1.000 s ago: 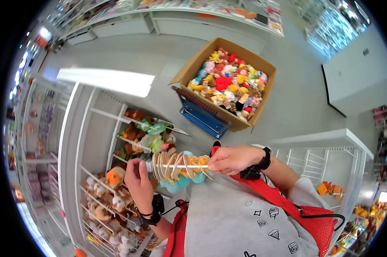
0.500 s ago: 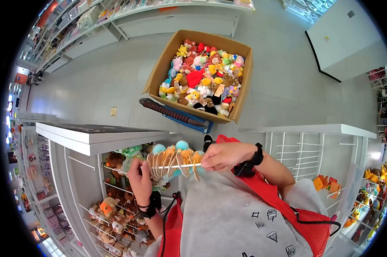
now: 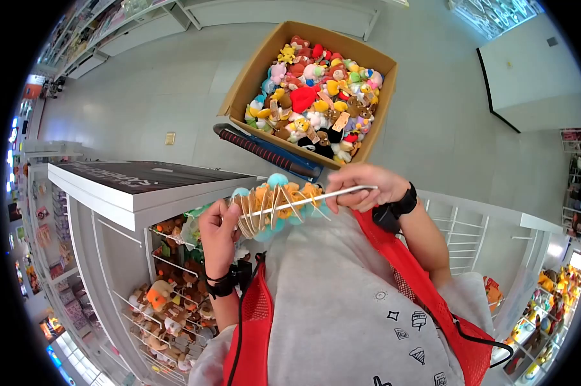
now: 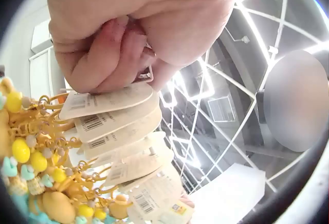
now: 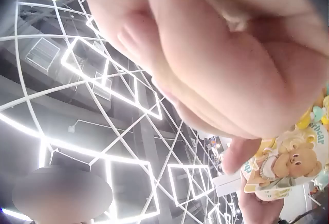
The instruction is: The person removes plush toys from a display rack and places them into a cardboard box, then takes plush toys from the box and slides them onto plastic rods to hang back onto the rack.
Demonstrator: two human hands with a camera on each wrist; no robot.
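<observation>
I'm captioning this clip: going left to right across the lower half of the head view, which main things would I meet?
Bright orange plush toy → left hand → yellow-and-turquoise plush charms with pale flat tags → right hand → white metal wire rack → yellow-orange plush toys on far-right shelves.

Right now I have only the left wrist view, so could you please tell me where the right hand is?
Observer: In the head view, the right hand is at the far end of the white rod.
Operator: Thank you; what do the tags show on their other side?
Observer: In the right wrist view, a printed bear shows on one of them.
Operator: And could you say what is ahead?
Observer: The head view shows a box full of toys beyond the rod.
</observation>
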